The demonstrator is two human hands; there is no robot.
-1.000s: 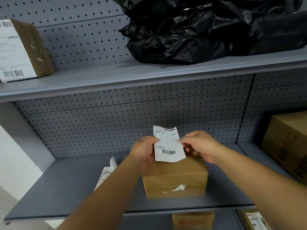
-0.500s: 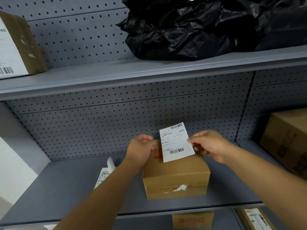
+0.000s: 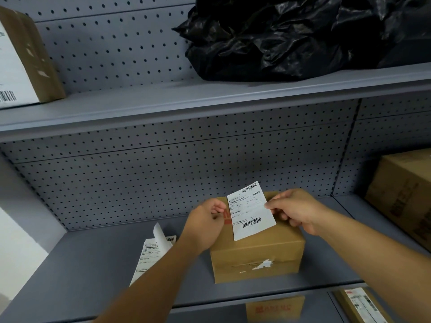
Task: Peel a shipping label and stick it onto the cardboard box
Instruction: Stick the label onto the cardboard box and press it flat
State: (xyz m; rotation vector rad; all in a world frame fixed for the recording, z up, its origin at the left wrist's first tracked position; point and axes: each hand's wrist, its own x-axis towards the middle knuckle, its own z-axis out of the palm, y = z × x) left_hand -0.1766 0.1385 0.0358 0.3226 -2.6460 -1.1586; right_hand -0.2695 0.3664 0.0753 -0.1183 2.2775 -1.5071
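A person's right hand pinches the right edge of a white shipping label, holding it tilted over the top of a small cardboard box on a grey shelf. The left hand, fingers curled, rests at the box's upper left corner, just beside the label; whether it grips anything cannot be told. Left of the box lies a label backing sheet, one corner curled up.

2 bare forearms, no sleeves; left grip and right grip ungloved, without rings.
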